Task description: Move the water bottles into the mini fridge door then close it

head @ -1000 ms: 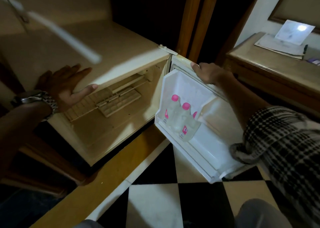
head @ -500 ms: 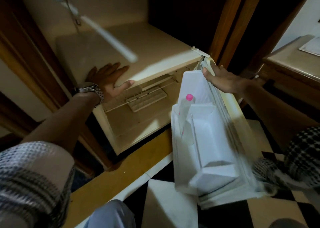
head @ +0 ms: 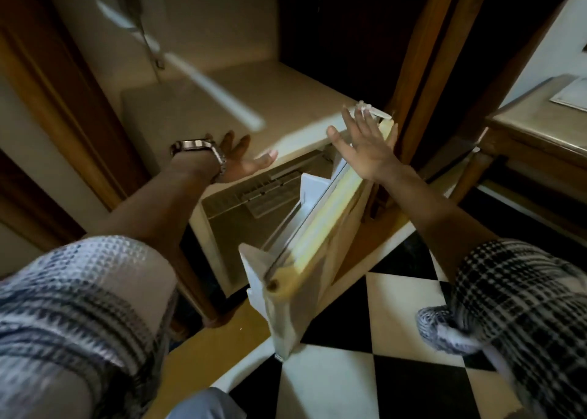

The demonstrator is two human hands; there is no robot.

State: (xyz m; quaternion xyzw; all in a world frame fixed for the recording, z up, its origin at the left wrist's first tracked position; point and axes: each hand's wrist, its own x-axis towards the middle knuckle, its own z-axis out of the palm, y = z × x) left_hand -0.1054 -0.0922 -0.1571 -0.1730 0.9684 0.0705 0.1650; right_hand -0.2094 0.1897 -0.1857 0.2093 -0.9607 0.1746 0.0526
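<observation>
Door (head: 320,244) of the mini fridge (head: 222,113) stands partly open, seen almost edge-on, hinged at the far right corner and reaching toward the near checkered floor (head: 381,310); the water bottles cannot be seen from this angle, though judging by the task they sit hidden in the door's inner shelf (head: 309,185). Right hand (head: 365,142) lies flat and spread against the door's outer face near the top hinge, gripping nothing; left hand (head: 241,161), with a metal wristwatch (head: 203,150) beside it, rests with loose fingers on the fridge's top front edge, also grasping nothing.

Handling, as a judgement: the door is a stiff, light panel of cream enamelled metal outside and moulded white plastic inside, smooth and a little slippery under a palm; it should swing easily, with bottles adding some weight low down. Pushing close to the hinge gives poor leverage; a flat palm further along the free edge would serve better, and a gentle close would keep the bottles from rattling or tipping. Cabinet's top is flat and matte; ridged plastic trays (head: 270,189) show inside.
</observation>
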